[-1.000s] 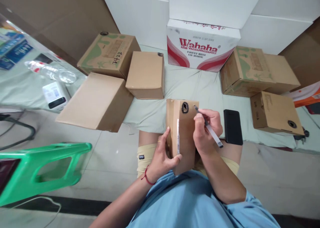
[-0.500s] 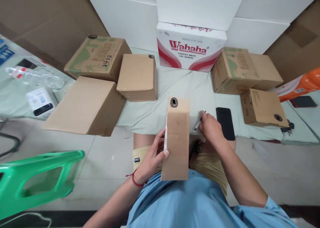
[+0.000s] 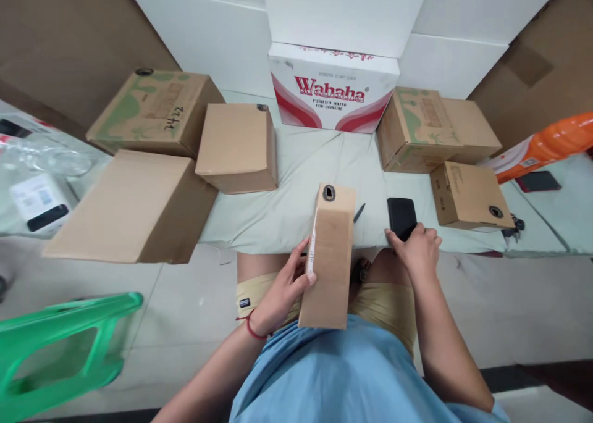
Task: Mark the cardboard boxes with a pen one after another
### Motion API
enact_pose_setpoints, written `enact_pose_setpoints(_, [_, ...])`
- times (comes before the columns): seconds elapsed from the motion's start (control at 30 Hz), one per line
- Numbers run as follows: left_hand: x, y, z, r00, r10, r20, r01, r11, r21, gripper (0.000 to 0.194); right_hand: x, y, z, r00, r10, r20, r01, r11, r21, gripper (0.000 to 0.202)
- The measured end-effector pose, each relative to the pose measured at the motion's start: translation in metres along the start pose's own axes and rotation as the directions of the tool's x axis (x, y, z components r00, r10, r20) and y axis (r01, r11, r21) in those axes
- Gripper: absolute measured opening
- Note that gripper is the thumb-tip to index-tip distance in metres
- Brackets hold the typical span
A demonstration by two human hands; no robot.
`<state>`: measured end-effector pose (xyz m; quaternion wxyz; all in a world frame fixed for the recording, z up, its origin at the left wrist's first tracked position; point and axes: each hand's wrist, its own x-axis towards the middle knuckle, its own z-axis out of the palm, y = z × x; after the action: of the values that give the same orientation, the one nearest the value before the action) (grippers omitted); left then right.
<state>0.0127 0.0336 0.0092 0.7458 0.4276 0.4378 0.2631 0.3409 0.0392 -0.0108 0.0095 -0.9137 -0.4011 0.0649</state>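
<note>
A narrow brown cardboard box [image 3: 330, 262] stands on edge against my body, with a dark ring-shaped mark at its far end and a white label on its left side. My left hand [image 3: 290, 284] grips its left side, thumb on the top face and the other fingers partly hidden. Over the near end of a black smartphone [image 3: 401, 213], which lies on the cloth, my right hand [image 3: 417, 247] has its thumb at the left edge and fingers at the right. Between box and phone lies a dark pen [image 3: 359, 212], its lower part hidden by the box.
Cardboard boxes [image 3: 236, 136] stand at left, more boxes [image 3: 472, 194] at right. A white Wahaba-style "Wahaha" carton [image 3: 331, 92] is at the back. An orange-capped bottle-like object [image 3: 556, 142] leans in at right. A green plastic stool [image 3: 99, 346] is on the floor at left.
My right hand has let go of the pen, leaving it on the cloth, and moved right onto the smartphone. My left hand still holds the box. The view has shifted slightly right.
</note>
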Motion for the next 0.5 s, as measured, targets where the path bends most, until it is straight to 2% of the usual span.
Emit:
enact_pose_setpoints(0.13, [-0.002, -0.002, -0.004, 1.000, -0.005, -0.016, 0.006, 1.000, 0.007, 0.102, 0.015, 0.006, -0.005, 0.998, 0.025, 0.052, -0.028, 0.998, 0.055, 0.091])
enact_pose_setpoints(0.33, [-0.007, -0.004, -0.009, 0.999, -0.002, -0.046, 0.000, 0.999, -0.051, 0.104, 0.015, 0.031, -0.003, 0.994, -0.068, 0.082, 0.061, 0.995, 0.085, 0.089])
enact_pose_setpoints(0.5, [-0.003, -0.004, 0.002, 1.000, 0.000, -0.029, -0.004, 0.993, -0.121, 0.107, 0.008, 0.028, -0.012, 0.995, -0.075, 0.069, 0.050, 0.949, 0.312, 0.071])
